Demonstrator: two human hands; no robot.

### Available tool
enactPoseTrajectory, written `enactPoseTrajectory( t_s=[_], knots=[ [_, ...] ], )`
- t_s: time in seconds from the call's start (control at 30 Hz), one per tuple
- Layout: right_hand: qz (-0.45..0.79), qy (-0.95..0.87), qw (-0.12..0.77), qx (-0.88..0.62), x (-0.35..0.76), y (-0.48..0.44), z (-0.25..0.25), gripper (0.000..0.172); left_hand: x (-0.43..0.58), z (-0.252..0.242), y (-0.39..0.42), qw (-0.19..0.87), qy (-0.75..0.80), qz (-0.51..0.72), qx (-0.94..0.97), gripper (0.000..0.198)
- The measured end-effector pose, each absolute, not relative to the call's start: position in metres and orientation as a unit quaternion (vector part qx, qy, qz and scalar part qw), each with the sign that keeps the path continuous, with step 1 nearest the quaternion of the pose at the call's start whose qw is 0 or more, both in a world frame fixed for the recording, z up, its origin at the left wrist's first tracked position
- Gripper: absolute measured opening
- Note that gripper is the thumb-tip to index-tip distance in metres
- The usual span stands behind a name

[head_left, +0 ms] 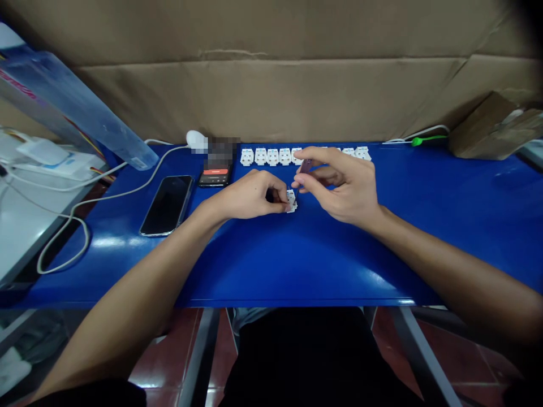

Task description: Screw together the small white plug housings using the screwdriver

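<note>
On blue table (297, 260), left hand (250, 195) pinches socket (291, 200), right hand (343, 186) screwdriver (305, 167).

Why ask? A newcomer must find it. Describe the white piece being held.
On the blue tabletop, a row of small white plastic blocks lines the back. In front sits one lone white plastic block: unlike the rest, the left hand pinches it and the right hand aims a purple-handled tool at it.
</note>
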State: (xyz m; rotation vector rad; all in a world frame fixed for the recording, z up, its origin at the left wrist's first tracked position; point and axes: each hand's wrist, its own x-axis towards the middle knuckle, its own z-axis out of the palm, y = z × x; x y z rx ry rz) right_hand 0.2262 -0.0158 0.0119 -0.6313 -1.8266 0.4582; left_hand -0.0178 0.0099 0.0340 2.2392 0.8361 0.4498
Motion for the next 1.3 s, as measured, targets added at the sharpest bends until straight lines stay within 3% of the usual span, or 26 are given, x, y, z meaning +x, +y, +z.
enactPoseTrajectory(
  t_s=[0.2, 0.3, 0.53, 0.8, 1.13, 1.3],
  knots=[
    [0.133, -0.798, 0.530, -0.253, 0.227, -0.018, 0.015, 0.038, -0.019, 0.031, 0.012, 0.350, 0.315, 0.175, 0.864, 0.009],
    [0.177, -0.803, 0.517, -0.240, 0.228, -0.019, 0.013, 0.045, -0.019, 0.031, 0.013, 0.353, 0.316, 0.173, 0.863, 0.010],
    [0.189, -0.770, 0.547, -0.269, 0.226, -0.014, 0.007, 0.039, -0.019, 0.029, 0.013, 0.361, 0.309, 0.181, 0.861, 0.008],
    [0.265, -0.785, 0.507, -0.238, 0.231, -0.013, 0.008, 0.042, -0.019, 0.030, 0.013, 0.360, 0.303, 0.182, 0.864, 0.007],
    [0.120, -0.779, 0.561, -0.255, 0.228, -0.010, 0.011, 0.033, -0.022, 0.026, 0.016, 0.358, 0.298, 0.182, 0.866, 0.012],
    [0.149, -0.816, 0.514, -0.218, 0.231, -0.015, 0.016, 0.045, -0.021, 0.030, 0.015, 0.368, 0.294, 0.177, 0.864, 0.010]
  ],
)
